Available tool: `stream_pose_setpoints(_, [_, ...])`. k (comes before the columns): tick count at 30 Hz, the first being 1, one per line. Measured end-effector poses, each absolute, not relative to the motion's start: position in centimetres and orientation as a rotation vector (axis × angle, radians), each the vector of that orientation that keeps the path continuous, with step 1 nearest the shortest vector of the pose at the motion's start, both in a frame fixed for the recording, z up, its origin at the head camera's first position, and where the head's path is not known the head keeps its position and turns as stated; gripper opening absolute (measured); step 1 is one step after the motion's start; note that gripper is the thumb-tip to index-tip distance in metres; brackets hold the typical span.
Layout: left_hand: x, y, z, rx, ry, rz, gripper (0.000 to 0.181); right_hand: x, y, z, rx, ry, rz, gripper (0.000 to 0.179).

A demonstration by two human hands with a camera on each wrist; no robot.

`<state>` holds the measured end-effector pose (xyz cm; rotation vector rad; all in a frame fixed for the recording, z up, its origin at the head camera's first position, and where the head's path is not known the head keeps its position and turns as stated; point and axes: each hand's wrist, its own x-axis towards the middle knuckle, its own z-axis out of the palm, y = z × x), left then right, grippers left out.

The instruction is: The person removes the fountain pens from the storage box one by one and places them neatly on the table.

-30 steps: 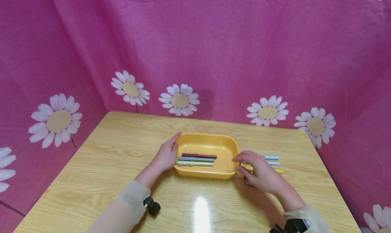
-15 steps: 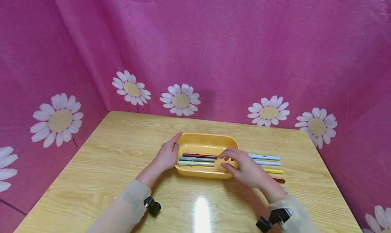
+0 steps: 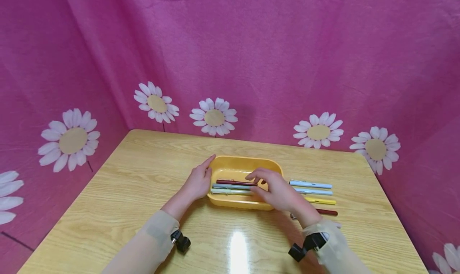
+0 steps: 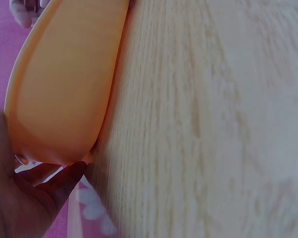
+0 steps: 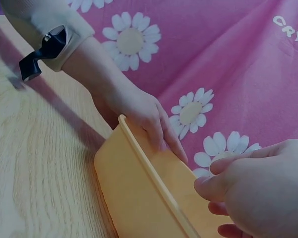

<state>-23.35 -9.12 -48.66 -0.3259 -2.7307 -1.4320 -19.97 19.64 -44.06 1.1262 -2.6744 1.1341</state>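
A yellow plastic tray (image 3: 237,203) stands on the wooden table, with a dark red pen (image 3: 233,182), a grey-green pen (image 3: 230,186) and a pale green pen (image 3: 228,191) lying side by side in it. My left hand (image 3: 197,182) holds the tray's left end; in the left wrist view its fingers (image 4: 64,186) bend against the outer wall. Over the tray's right half hovers my right hand (image 3: 276,190), thumb and index finger apart and loosely bent at the pens' right ends. The right wrist view shows nothing between that hand's fingertips (image 5: 203,186).
Right of the tray, several pens lie in a row on the table (image 3: 143,194): two light blue pens (image 3: 312,184), a yellow pen (image 3: 323,201) and a dark red pen (image 3: 328,212), partly behind my right forearm. A pink flowered curtain (image 3: 258,66) hangs behind.
My right hand has moved left, from the tray's right rim to above the pens inside, uncovering more of the pens on the table. My left hand has stayed at the tray's left end.
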Motion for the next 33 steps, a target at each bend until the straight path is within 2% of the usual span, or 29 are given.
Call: stream_pose_setpoints(33, [-23.3,-9.2,-48.7,-0.305,-2.734,-1.457,0.052,-24.7,16.3,-46.0,1.092,-2.828,1.172,0.02])
